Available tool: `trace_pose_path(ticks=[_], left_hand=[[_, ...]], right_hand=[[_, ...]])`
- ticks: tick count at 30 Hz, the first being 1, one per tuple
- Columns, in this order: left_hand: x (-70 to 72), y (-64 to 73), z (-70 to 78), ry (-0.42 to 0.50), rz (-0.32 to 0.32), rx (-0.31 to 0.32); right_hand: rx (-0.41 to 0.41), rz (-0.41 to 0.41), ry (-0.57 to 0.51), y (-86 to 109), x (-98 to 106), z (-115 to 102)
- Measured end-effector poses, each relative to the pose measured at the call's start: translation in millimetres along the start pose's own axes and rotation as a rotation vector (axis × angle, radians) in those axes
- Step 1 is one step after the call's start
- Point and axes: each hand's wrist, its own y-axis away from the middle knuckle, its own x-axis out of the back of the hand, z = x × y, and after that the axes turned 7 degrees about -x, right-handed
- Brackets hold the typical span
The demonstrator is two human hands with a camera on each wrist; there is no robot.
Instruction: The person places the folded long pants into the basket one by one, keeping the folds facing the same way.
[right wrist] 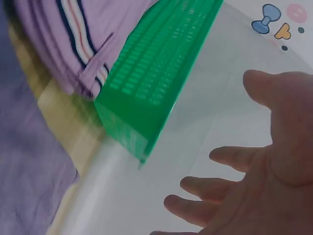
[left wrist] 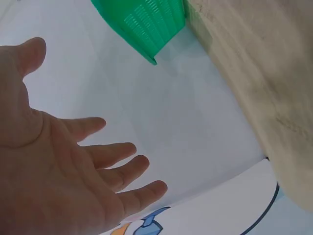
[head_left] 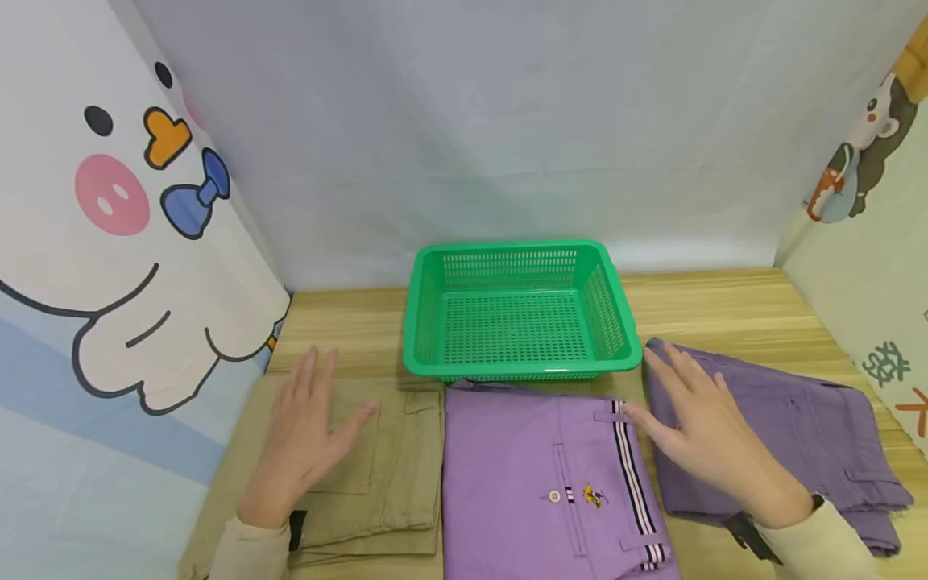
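Note:
Three folded pairs of trousers lie side by side in the head view: khaki trousers (head_left: 406, 483) at left, light purple trousers (head_left: 500, 483) with a striped waistband in the middle, and darker purple trousers (head_left: 812, 435) at right. My left hand (head_left: 300, 443) is over the khaki pair, fingers spread and holding nothing. Between the light and dark purple pairs, nearer the dark one, my right hand (head_left: 706, 431) is spread with nothing in its grasp. Both wrist views show the palms bare. Behind the trousers stands a green plastic basket (head_left: 518, 369), its inside bare.
The wooden tabletop (head_left: 348, 326) runs back to a pale cloth backdrop (head_left: 464, 121). A cartoon-printed curtain (head_left: 43, 242) hangs at the left, and another printed panel (head_left: 834, 266) borders the right side.

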Motion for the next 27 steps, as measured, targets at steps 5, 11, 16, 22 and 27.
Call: trace_pose_path(ticks=[5,11,16,22,27], left_hand=[[-3.3,5.9,-5.1,0.095,0.058,0.04],[-11.2,14.2,-13.2,0.265,0.129,0.123],[-16.8,21.1,-26.5,0.38,0.161,0.258],[-16.9,28.4,-49.1,0.41,0.121,0.418],[-22.5,34.6,-66.8,0.394,0.075,0.469]], right_hand=[[-0.017,-0.064,-0.14,3.6,-12,-15],[0.022,-0.047,-0.305,6.9,-34,-33],[-0.01,-0.118,-0.535,8.0,-52,-49],[-0.085,-0.272,-0.751,2.7,-73,-72],[-0.098,-0.392,-0.827,0.9,-89,-90]])
